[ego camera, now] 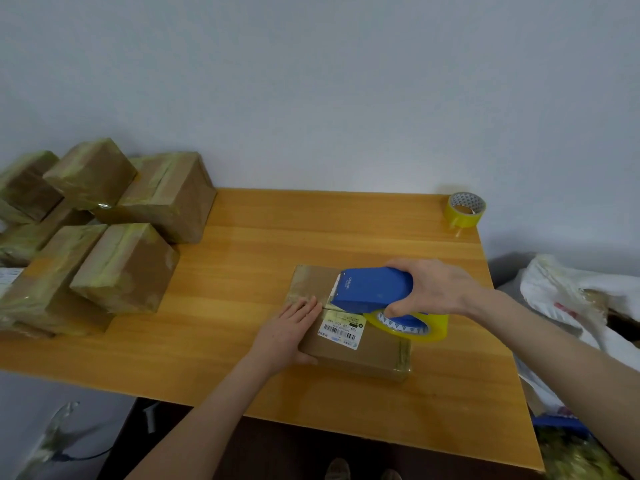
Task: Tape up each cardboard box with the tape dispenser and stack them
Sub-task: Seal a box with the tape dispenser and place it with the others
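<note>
A flat brown cardboard box (360, 351) with a white barcode label lies on the wooden table (263, 258), right of centre. My left hand (289, 332) presses flat on the box's left side, thumb down over its near edge. My right hand (431, 289) grips the blue tape dispenser (372, 289), which carries a yellow tape roll and sits on the box top with its front edge pointing left. A pile of several taped boxes (128, 268) stands at the table's left, some stacked two high.
A spare yellow tape roll (464, 209) stands at the table's far right corner. A white wall runs behind the table. White bags and clutter (575, 306) lie off the right edge. A cable lies on the floor at lower left.
</note>
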Motion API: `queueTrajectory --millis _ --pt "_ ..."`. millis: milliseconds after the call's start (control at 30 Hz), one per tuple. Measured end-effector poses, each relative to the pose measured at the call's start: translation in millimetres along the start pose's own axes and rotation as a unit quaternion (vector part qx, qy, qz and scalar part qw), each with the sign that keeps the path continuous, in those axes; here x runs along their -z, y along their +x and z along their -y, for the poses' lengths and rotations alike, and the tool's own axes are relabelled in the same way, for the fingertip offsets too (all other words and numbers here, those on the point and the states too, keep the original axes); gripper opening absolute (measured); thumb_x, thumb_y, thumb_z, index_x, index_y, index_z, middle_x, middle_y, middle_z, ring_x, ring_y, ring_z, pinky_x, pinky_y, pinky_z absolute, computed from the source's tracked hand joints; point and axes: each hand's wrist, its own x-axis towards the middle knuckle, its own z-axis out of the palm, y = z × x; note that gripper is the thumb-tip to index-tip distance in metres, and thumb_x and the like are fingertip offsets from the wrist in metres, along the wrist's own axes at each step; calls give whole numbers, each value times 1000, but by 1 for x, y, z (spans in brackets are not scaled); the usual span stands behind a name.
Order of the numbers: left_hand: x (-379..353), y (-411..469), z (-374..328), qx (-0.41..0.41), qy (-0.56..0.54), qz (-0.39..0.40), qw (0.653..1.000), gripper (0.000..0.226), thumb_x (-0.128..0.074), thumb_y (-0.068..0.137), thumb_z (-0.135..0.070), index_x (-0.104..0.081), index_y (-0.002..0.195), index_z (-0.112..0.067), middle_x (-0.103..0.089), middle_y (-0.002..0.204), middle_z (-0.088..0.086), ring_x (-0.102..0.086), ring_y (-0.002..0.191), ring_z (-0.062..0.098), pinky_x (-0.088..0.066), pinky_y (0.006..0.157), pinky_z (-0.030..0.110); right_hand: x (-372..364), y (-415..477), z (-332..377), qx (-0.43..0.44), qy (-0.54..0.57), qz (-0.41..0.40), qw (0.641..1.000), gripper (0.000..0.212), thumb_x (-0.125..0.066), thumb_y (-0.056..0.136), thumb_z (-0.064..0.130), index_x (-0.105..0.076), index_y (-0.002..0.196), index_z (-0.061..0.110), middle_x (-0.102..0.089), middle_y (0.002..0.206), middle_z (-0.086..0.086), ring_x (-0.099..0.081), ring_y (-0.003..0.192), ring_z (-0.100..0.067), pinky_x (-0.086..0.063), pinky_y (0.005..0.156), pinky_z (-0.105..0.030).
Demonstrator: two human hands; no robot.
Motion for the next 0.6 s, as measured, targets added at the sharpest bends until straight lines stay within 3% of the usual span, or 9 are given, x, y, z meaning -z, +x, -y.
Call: queueTrajectory --millis 200,433,600 --pt "-3 -3 3 4 17 -1 1000 109 -59 78 -66 15 150 -30 19 159 -2 11 148 19 10 117 32 -3 3 7 -4 -16 -4 1000 77 -67 67 68 -39 134 43 -57 110 16 -58 94 -14 -54 75 -35" --pt "-3 -3 6 13 1 0 1000 110 -64 77 -63 9 152 -30 15 159 -5 8 148 16 8 118 30 10 -12 -25 -25 -19 31 999 65 -70 65 62 -49 123 42 -57 97 18 -57 88 -11 -49 69 -30" --pt "-1 6 -16 64 32 -11 997 123 -68 71 -64 15 151 -20 12 160 -1 8 148 20 6 119 40 -6 -20 -41 -44 -22 35 998 70 -72 66 59 -45 128 40 -58 102 13 -56 92 -14 -52 74 -32"
